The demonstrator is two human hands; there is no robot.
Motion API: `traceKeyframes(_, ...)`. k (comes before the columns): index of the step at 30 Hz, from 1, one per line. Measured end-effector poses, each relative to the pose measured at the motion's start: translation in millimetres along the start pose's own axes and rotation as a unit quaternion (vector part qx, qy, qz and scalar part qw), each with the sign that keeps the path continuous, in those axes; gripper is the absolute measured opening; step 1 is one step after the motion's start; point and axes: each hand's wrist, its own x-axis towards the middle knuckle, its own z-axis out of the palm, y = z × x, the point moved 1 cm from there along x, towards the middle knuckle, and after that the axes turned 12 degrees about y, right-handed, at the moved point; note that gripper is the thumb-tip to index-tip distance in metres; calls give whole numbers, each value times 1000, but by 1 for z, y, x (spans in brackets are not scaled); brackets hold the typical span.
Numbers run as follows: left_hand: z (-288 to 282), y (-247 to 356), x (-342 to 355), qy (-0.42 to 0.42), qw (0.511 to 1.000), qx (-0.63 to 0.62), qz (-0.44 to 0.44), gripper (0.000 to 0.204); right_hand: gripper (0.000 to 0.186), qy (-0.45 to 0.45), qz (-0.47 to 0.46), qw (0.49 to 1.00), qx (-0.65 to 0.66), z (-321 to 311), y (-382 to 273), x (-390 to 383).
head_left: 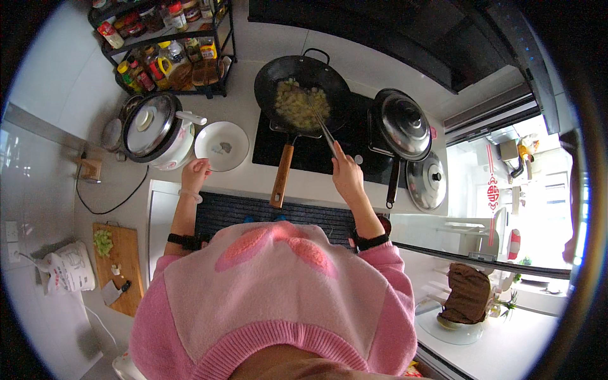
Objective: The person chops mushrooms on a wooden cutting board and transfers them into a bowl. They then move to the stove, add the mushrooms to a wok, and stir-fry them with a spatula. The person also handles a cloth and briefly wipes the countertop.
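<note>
My right hand point(348, 176) is closed around a long, thin silver-grey cooking utensil point(326, 134). The utensil's far end dips into pale yellow diced food point(297, 104) in a black wok point(269, 79), so its tip is hard to make out. The wok sits on the black cooktop point(266, 149), and its wooden handle point(282, 177) points toward me. At the near left edge of a white bowl point(237, 152), my left hand point(196, 170) has its fingers curled together. Whether they pinch the rim or anything else is unclear. The bowl rests on the counter with a small dark mark inside.
A lidded pan point(404, 123) stands on the cooktop's right, beside a loose lid point(425, 180). Left are a lidded white pot point(152, 130) and a spice rack point(171, 44). A wooden cutting board point(123, 253) bears chopped greens and a cleaver point(114, 294).
</note>
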Motion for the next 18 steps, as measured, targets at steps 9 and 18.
traceKeyframes(9,9,2,2,13,1000,-7,-9,18,48,10,-63,996,58,-60,8,-41)
traceKeyframes(18,22,-1,8,-35,999,2,14,21,57,-29,-59,997,-39,-41,-1,-51)
